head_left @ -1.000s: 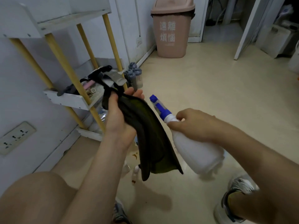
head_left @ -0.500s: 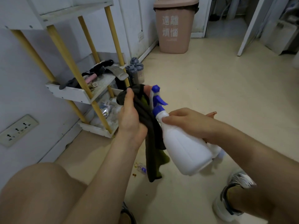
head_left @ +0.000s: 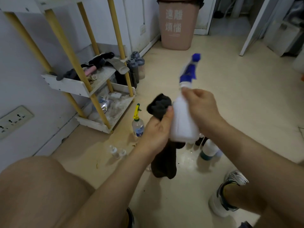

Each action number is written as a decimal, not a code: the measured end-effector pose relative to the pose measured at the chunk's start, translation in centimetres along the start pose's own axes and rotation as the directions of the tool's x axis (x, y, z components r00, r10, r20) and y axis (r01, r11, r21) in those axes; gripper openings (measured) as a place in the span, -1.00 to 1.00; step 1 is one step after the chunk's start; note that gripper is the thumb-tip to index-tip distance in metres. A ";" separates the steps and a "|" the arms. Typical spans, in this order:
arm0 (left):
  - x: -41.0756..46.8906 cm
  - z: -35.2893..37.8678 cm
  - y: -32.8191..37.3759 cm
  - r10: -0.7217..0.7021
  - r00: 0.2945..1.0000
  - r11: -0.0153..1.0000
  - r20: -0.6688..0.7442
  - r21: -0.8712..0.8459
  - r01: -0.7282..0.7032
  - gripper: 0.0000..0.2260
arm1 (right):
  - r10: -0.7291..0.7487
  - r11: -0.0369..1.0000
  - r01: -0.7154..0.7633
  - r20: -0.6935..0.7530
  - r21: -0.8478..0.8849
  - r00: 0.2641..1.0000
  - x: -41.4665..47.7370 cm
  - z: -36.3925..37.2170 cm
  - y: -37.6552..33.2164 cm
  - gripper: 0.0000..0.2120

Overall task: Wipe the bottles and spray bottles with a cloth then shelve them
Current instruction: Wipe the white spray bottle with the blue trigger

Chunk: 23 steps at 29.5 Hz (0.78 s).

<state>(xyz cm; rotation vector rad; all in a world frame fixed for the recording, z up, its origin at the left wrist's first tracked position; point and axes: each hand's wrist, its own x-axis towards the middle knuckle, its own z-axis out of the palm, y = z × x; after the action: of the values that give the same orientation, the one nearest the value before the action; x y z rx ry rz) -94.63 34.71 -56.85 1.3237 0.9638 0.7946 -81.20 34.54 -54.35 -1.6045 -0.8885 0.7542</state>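
**Spray bottle point(head_left: 182, 124) mid-wipe, several more waiting on the floor**

White with a blue trigger head, it is held up between both hands, nozzle tilted away from the person. The right hand point(head_left: 203, 107) grasps it at the shoulder, fingers curled over the neck. The left hand point(head_left: 156, 129) clutches a dark cloth point(head_left: 158, 105) and presses it against the bottle's side, and the rest of the cloth hangs below that hand.

I judge the wiping of this bottle to be under way, with shelving not yet done. Other bottles stand on the floor:
- a yellow-topped spray bottle point(head_left: 137, 125) just left of the left hand
- two small clear bottles point(head_left: 116, 152) below its wrist
- a white-and-teal bottle point(head_left: 209, 151) under the right hand

The rack point(head_left: 65, 84) stands further left of the left hand. I cannot tell whether it already holds any wiped bottle.
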 end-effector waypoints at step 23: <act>-0.1 -1.3 0.5 0.294 0.929 0.819 -0.226 0.560 -0.123 -0.58 | 0.011 0.995 -0.034 0.232 0.099 0.973 -0.8 1.0 -1.1 -0.64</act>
<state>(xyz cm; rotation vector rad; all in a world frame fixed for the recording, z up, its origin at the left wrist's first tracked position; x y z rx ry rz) -95.84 35.19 -56.35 1.8597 1.3704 0.9576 -82.64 34.50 -53.47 -1.4579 -0.9826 1.0022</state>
